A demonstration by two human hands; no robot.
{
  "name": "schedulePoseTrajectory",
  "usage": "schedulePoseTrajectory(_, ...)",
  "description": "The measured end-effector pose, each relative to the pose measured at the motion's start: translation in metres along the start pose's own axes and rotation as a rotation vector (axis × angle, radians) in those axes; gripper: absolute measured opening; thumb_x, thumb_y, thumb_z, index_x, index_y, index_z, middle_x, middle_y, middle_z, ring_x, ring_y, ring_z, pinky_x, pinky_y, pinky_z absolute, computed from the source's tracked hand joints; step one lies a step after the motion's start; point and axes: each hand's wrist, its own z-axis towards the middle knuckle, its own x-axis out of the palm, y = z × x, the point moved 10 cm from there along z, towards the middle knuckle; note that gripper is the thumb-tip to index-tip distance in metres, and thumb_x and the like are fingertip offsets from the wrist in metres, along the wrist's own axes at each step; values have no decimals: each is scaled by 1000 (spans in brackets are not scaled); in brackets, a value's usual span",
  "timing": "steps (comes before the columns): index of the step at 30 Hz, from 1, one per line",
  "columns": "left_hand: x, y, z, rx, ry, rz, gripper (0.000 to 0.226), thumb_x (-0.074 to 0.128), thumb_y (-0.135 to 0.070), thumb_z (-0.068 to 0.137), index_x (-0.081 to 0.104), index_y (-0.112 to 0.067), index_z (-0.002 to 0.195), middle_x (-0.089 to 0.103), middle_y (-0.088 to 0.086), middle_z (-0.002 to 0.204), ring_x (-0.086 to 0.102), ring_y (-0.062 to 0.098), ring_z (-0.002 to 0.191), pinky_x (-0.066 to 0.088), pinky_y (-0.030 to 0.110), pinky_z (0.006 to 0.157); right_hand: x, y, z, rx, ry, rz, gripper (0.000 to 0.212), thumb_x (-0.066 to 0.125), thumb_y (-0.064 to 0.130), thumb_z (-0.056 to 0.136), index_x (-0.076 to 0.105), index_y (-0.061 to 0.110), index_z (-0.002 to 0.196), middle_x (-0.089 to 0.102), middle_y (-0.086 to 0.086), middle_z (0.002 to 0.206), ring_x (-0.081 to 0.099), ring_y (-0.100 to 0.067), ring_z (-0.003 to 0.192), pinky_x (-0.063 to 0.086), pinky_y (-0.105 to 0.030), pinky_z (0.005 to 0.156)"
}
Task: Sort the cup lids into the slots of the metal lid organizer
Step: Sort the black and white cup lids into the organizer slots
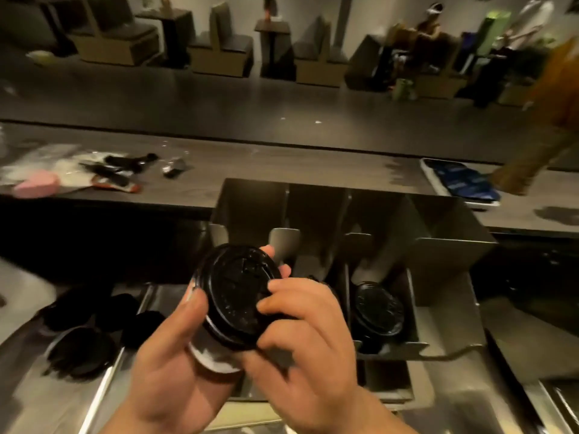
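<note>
While left hand (169, 355), right hand (313, 333) grip lids (241, 296), organizer (438, 245) front hidden.

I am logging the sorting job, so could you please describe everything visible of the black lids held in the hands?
The black lids look like a short stack of round, glossy plastic pieces with raised rims and an embossed top, tilted toward the camera. The left hand cups the stack from beneath; the right hand pinches its right edge, near the metal lid organizer.

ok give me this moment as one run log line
left hand: holds black lids | right hand: grips same lids | metal lid organizer: stored lids in one slot | loose lids: left of hands
</note>
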Motion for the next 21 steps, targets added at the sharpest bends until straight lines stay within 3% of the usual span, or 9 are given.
schedulePoseTrajectory(1,5,11,8,-48,9,-8,78,40,-31,107,-15,-1,153,11,28,160,32,40,143,30,46,115,-10,1,1,-5,2,-31,21,79,26,81,61,14,85,66,-5,104,62,-25,109,49,-47,89)
schedulePoseTrajectory(3,10,30,23,-147,26,40,76,37,-45,106,4,2,155,22,27,158,29,39,145,19,45,121,-34,-3,3,45,7,-70,33,85,29,72,62,14,90,66,-5,108,60,-25,112,49,-43,90)
schedulePoseTrajectory(6,4,59,37,-316,54,111,75,26,-59,104,23,-4,156,28,21,160,23,34,149,5,46,122,-63,-37,1,407,145,27,52,89,26,66,59,23,109,51,1,136,51,-23,124,49,-23,88)
schedulePoseTrajectory(8,1,81,43,-418,24,156,73,22,-60,104,29,-9,155,32,17,159,24,31,149,4,45,123,-70,-58,-14,667,331,174,63,91,19,66,54,41,111,38,23,146,52,-8,120,49,-16,75)
schedulePoseTrajectory(11,-6,109,48,-526,-69,214,73,25,-65,101,41,-15,151,42,12,155,33,28,145,14,43,120,-83,-67,-26,738,481,158,68,91,18,65,50,49,110,34,32,148,55,1,108,48,-17,73)
schedulePoseTrajectory(14,2,125,57,-552,-34,212,72,37,-66,97,49,-15,146,47,17,149,44,34,135,35,45,109,-94,-77,-35,782,451,198,64,90,17,65,54,48,107,41,27,146,62,-18,111,53,-22,75)
schedulePoseTrajectory(16,-5,130,55,-567,-89,200,74,45,-66,94,49,-13,146,43,22,150,43,40,134,44,50,101,-98,-86,-41,806,392,248,63,91,16,62,57,44,107,48,22,142,62,-13,112,53,-21,73)
schedulePoseTrajectory(18,-10,127,57,-549,-187,188,75,53,-66,91,53,-13,143,42,24,151,42,43,134,40,54,101,-109,-96,-42,776,289,189,61,90,23,59,58,41,108,53,17,137,57,-10,123,55,-24,81)
schedulePoseTrajectory(21,-34,116,54,-408,-413,80,71,57,-67,77,76,-9,113,64,23,129,64,43,111,45,56,88,-143,-119,-45,748,71,-79,61,83,38,61,55,37,115,56,15,131,55,-15,123,50,-33,97)
